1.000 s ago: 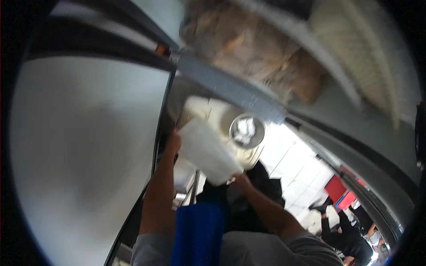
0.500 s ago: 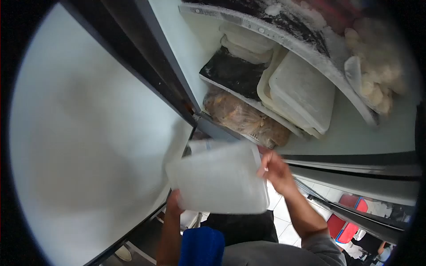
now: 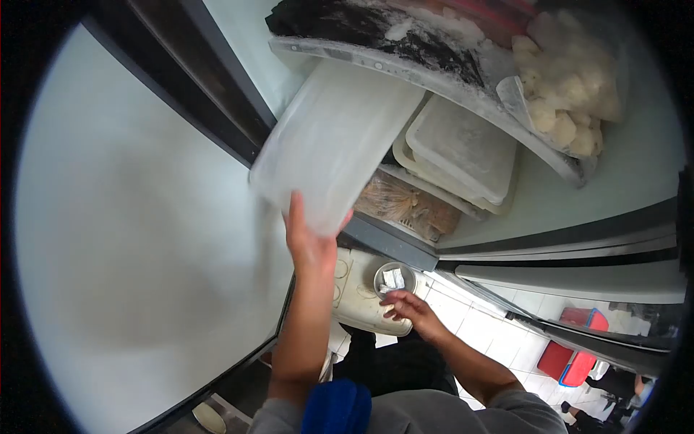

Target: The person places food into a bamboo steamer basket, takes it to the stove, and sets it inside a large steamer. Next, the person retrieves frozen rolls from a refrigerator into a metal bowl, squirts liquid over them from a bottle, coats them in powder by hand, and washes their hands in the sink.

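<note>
My left hand (image 3: 312, 235) grips the near end of a translucent white plastic container (image 3: 332, 130), fingers spread along its end. The container's far end is on the freezer's middle level, under the frosted upper shelf (image 3: 340, 54). To its right sits a lidded white container (image 3: 466, 145). Bags of brown food (image 3: 408, 206) lie on the level below. My right hand (image 3: 408, 311) is apart from the container, fingers spread with nothing in them, just below a metal bowl (image 3: 395, 279) holding white pieces.
A bag of pale round pieces (image 3: 567, 87) rests on the upper shelf. The open freezer door (image 3: 144, 239) fills the left side. The bowl stands on a cream-coloured surface (image 3: 361, 296). Red bins (image 3: 567, 362) and part of a person (image 3: 614, 398) are at the lower right.
The container has moved up and away, its far end now inside the freezer. My right hand has let go of it and dropped down towards the bowl.
</note>
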Demonstrator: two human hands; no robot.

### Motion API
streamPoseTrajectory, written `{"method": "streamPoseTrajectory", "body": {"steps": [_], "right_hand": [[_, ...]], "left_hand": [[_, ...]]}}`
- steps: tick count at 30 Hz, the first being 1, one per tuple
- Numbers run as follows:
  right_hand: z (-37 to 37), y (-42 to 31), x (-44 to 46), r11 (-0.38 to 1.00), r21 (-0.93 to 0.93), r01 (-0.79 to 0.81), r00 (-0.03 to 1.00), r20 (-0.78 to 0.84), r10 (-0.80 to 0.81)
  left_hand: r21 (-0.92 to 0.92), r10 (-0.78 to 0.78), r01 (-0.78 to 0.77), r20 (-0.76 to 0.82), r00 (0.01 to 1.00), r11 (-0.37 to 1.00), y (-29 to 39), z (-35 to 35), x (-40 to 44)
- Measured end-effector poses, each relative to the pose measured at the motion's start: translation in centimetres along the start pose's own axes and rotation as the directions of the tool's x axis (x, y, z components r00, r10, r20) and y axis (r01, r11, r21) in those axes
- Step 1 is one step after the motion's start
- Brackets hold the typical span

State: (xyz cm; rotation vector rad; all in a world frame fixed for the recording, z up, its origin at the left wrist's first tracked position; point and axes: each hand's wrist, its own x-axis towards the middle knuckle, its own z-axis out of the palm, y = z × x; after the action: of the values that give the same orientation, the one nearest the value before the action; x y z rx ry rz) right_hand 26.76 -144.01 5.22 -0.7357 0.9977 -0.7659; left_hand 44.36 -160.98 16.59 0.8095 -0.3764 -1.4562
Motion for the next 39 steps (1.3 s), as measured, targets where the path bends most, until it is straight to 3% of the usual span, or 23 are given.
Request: {"method": "streamPoseTrajectory", "body": {"steps": [3,6,8,9,10,11,12,13,15,17,20,22,24,26,28,30,32,34,35,36,37,38,39], "right_hand": [[-0.5,5.8,-0.2,0.998,-0.001,-0.061,0.998,0.004,0.061],[-1.6,12.4,0.7,0.992,-0.060,-0.114,0.993,-0.020,0.113],[-2.3,16.4,0.8,0.928,-0.288,-0.237,0.971,-0.101,0.217],[-2.9,18.3,0.9,0.903,-0.334,-0.272,0.962,-0.104,0.252],[-3.5,20.2,0.5,0.870,-0.374,-0.322,0.947,-0.109,0.304],[-4.4,22.3,0.4,0.874,-0.343,-0.343,0.939,-0.133,0.316],[-5.1,23.7,0.1,0.878,-0.320,-0.356,0.934,-0.156,0.322],[-5.5,24.0,-0.3,0.871,-0.314,-0.378,0.925,-0.149,0.348],[-6.7,22.9,1.4,0.836,-0.185,-0.517,0.837,-0.314,0.448],[-11.1,29.5,3.9,0.802,-0.280,-0.528,0.819,-0.415,0.396],[-16.5,35.6,7.2,0.647,-0.565,-0.512,0.789,-0.607,0.095],[-18.3,35.9,10.9,0.828,-0.187,-0.528,0.632,-0.738,0.237],[-19.2,33.9,13.4,0.908,0.112,-0.404,0.700,-0.601,0.386],[-17.9,29.7,15.1,0.854,-0.024,-0.520,0.732,-0.528,0.431],[-16.9,25.6,15.5,0.709,-0.208,-0.674,0.679,-0.553,0.484],[-17.0,25.4,15.6,0.759,-0.153,-0.633,0.664,-0.612,0.430],[-19.0,25.3,15.1,0.760,-0.463,-0.457,0.884,-0.331,0.330],[-20.6,25.9,15.6,0.636,-0.433,-0.638,0.769,-0.396,0.502],[-19.3,23.7,14.4,0.654,-0.502,-0.566,0.824,-0.321,0.466],[-17.6,21.1,12.9,0.668,-0.565,-0.484,0.870,-0.229,0.437],[-15.8,18.9,11.7,0.649,-0.631,-0.426,0.886,-0.145,0.441],[-13.3,16.3,10.1,0.624,-0.688,-0.369,0.890,-0.069,0.450],[-10.1,13.3,7.6,0.616,-0.744,-0.260,0.904,0.037,0.427]], "left_hand": [[0.024,0.052,-0.055,0.096,0.994,0.998,0.3,5.1,4.6],[-0.069,0.091,-0.087,0.056,0.994,0.994,-1.0,10.8,8.2],[-0.053,0.139,-0.139,-0.001,0.990,0.989,-2.3,13.2,10.3],[0.074,0.030,-0.049,0.241,0.970,0.996,-1.8,12.7,11.3],[0.178,-0.101,0.090,0.057,0.993,0.980,-1.2,14.6,10.7],[0.233,-0.104,0.082,0.084,0.991,0.969,-1.9,14.0,12.5],[0.278,-0.147,0.044,0.361,0.921,0.960,-1.3,12.6,12.5],[0.409,-0.118,0.041,0.165,0.979,0.912,-1.3,12.5,13.8],[0.349,0.013,-0.235,0.534,0.845,0.907,-1.0,8.6,14.6],[0.519,0.118,-0.287,0.334,0.935,0.805,-0.7,5.5,9.6],[0.449,0.260,-0.270,0.086,0.962,0.851,-4.7,-5.1,4.1],[0.514,0.271,-0.123,-0.224,0.936,0.849,-7.3,-12.7,-2.4],[0.456,0.157,0.145,-0.561,0.813,0.878,-8.5,-20.0,-10.3],[0.268,0.121,0.152,-0.778,0.617,0.951,-7.5,-25.7,-19.2],[0.438,0.345,0.007,-0.717,0.606,0.899,-3.4,-27.2,-25.1],[0.499,0.546,-0.221,-0.753,0.367,0.838,3.1,-24.8,-27.9],[0.690,0.754,-0.345,-0.650,0.093,0.637,9.8,-21.3,-27.6],[0.761,0.852,-0.392,-0.497,0.161,0.518,15.8,-19.8,-27.7],[0.678,0.820,-0.485,-0.545,0.175,0.553,18.2,-18.9,-27.0],[0.607,0.793,-0.521,-0.538,0.287,0.600,20.1,-21.8,-27.1],[0.554,0.821,-0.610,-0.447,0.356,0.567,20.5,-16.7,-26.6],[0.566,0.741,-0.508,-0.622,0.254,0.649,21.7,-19.1,-26.3],[0.571,0.713,-0.447,-0.645,0.275,0.689,21.8,-19.0,-26.9]]}}
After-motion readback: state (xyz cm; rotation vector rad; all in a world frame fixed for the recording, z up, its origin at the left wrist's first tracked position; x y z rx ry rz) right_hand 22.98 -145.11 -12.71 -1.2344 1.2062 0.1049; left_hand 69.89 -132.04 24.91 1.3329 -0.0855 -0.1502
